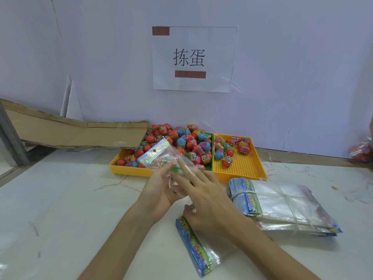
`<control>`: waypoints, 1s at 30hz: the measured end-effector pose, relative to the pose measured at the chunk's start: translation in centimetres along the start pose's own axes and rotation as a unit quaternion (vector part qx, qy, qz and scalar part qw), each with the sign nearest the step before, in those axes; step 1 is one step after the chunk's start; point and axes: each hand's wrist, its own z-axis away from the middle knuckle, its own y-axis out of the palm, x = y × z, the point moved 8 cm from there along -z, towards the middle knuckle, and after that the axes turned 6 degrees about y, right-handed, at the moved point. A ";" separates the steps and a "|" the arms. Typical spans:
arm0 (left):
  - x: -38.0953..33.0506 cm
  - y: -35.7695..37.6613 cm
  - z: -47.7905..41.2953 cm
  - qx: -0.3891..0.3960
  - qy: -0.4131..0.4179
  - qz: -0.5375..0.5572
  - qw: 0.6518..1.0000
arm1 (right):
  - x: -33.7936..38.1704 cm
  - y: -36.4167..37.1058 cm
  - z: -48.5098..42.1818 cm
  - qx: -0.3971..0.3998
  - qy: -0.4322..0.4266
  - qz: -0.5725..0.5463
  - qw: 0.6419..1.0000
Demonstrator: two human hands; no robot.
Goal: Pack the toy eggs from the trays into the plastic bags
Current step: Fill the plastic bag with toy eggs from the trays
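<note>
Presently the left hand (161, 188) is cradling a clear plastic bag with a rainbow header strip (161, 156) just above the table, fingers loosely curled round it, while the right hand (203, 197), fingers extended, is working at its mouth, probably spreading it for filling. Wrapped red and blue toy eggs (181, 142) are lying heaped in the yellow plastic trays (238, 168) directly behind, within easy reach.

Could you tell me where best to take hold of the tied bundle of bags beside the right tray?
Probably from above, at the middle of the tied bundle of bags, where the strings cross. It lies flat on the table and the clear film looks slippery; the strings hold the stack together there.
</note>
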 end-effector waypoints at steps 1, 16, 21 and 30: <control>0.1 0.2 0.0 0.005 0.000 -0.028 1.000 | -0.1 0.0 0.0 0.000 0.005 0.000 1.000; 0.0 -1.2 -0.1 -0.069 0.018 0.039 0.997 | 0.5 -0.6 0.4 0.020 -0.050 -0.104 0.993; -0.3 -1.7 -0.4 -0.094 0.032 0.048 0.994 | 0.3 0.2 0.3 0.038 -0.032 -0.063 0.997; -0.5 -0.6 0.1 -0.043 0.021 0.036 0.998 | 0.2 0.5 0.2 0.017 -0.028 -0.066 0.997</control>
